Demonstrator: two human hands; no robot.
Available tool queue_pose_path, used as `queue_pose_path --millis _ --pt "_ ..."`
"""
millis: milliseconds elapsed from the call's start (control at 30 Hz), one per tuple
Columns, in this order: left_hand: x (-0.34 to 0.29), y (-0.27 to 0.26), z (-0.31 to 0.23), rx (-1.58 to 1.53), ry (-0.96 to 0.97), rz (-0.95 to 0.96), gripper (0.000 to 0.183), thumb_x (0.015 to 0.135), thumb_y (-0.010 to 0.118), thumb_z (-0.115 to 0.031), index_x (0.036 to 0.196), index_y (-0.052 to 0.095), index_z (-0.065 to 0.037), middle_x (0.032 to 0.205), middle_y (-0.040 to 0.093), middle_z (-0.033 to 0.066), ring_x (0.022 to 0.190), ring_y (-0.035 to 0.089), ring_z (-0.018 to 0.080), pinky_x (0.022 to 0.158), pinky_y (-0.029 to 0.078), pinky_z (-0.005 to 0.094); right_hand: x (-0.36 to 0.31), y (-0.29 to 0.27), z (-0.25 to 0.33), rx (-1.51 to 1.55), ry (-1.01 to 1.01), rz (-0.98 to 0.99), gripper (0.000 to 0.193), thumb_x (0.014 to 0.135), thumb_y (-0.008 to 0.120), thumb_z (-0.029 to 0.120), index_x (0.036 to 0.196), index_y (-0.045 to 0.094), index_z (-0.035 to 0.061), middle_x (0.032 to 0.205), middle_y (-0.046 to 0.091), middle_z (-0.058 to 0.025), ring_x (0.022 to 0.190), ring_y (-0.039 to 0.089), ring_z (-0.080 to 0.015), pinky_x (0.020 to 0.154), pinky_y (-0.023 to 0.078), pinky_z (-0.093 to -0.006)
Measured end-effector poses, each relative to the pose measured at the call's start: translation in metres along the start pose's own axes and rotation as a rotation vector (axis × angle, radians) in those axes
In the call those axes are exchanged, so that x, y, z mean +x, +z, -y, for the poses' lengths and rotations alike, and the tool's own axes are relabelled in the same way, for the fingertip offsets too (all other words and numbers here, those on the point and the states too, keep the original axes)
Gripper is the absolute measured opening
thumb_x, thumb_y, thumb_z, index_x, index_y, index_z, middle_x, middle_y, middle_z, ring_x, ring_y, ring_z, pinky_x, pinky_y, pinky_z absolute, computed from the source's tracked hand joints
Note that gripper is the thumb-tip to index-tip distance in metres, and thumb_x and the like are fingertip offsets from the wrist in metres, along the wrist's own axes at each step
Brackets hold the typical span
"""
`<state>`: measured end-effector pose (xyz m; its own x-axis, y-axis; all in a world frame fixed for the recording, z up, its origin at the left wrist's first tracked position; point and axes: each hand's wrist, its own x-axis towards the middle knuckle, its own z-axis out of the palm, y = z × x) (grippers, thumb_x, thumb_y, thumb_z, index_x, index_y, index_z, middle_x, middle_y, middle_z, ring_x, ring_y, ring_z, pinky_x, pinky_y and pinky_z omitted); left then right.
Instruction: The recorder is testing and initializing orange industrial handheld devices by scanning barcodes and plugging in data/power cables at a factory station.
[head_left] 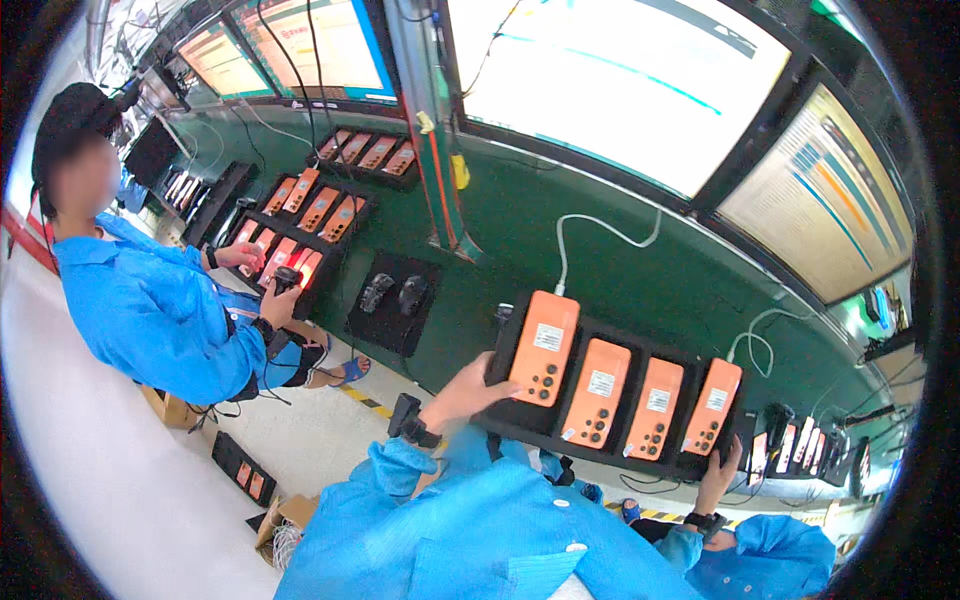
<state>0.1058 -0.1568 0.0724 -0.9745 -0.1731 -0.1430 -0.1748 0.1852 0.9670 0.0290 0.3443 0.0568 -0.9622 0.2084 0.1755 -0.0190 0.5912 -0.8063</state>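
Observation:
A black tray (627, 395) lies in front of me, holding a row of several orange phones with their camera sides up. My left hand (472, 392) grips the tray's left end, its thumb reaching to the lower edge of the leftmost phone (545, 350). That phone appears to sit higher than the others, and a white cable (563, 255) runs to its top end. Around the tray's right end is my right hand (718, 474), close to the rightmost phone (712, 405); its fingers are partly hidden. A second white cable (768, 345) reaches that phone's top.
Large monitors (620, 70) stand behind the green bench (500, 230). A metal post (425, 140) rises left of centre. On the left, a co-worker in blue (160, 310) holds a scanner (287, 277) over more phone trays. A black mat (395, 300) bears two dark objects.

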Motion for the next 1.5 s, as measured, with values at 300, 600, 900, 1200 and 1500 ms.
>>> queue_pose_path --millis 300,600,900,1200,1500 --pt "0.015 -0.036 -0.03 0.103 -0.14 0.073 0.074 0.081 0.068 -0.038 0.127 0.037 0.011 0.122 0.051 0.0292 0.117 0.05 0.0334 0.099 0.038 0.0363 -0.033 0.011 0.028 0.103 0.132 -0.055 0.05 0.087 0.046 -0.005 0.136 0.037 -0.001 0.135 0.044 -0.0173 0.122 0.044 -0.0267 0.104 0.033 -0.0371" --pt "0.006 -0.014 -0.029 0.026 -0.006 -0.177 0.048 0.084 0.068 -0.019 0.119 0.047 0.006 0.103 0.061 0.0117 0.093 0.058 0.0166 0.084 0.046 0.0294 -0.013 0.017 0.046 -0.068 0.006 -0.037 0.051 0.082 0.052 -0.006 0.132 0.041 -0.0014 0.128 0.05 -0.0184 0.122 0.046 -0.0281 0.105 0.033 -0.0339" --pt "-0.019 -0.016 -0.058 -0.143 -0.104 -0.281 0.054 0.086 0.066 -0.022 0.125 0.044 0.009 0.11 0.056 0.0114 0.094 0.054 0.0159 0.084 0.044 0.0274 -0.014 0.022 0.067 0.101 0.015 0.023 0.05 0.082 0.054 -0.005 0.13 0.042 0.0019 0.12 0.053 -0.0165 0.115 0.051 -0.0268 0.099 0.037 -0.0336" --pt "-0.02 -0.02 -0.066 -0.029 -0.096 -0.368 0.055 0.087 0.066 -0.023 0.126 0.044 0.009 0.112 0.056 0.0119 0.097 0.054 0.0164 0.084 0.044 0.0269 -0.016 0.025 0.073 0.069 0.031 0.036 0.052 0.082 0.056 -0.003 0.132 0.042 0.0038 0.126 0.051 -0.0203 0.123 0.046 -0.0313 0.103 0.035 -0.0374" --pt "0.01 -0.024 -0.067 0.04 -0.071 -0.261 0.046 0.09 0.061 -0.019 0.124 0.045 0.007 0.114 0.056 0.011 0.098 0.054 0.0157 0.085 0.044 0.0269 -0.02 0.029 0.085 0.111 0.17 0.032 0.053 0.082 0.053 -0.005 0.133 0.041 0.0047 0.129 0.05 -0.0197 0.125 0.045 -0.0322 0.104 0.034 -0.0369"
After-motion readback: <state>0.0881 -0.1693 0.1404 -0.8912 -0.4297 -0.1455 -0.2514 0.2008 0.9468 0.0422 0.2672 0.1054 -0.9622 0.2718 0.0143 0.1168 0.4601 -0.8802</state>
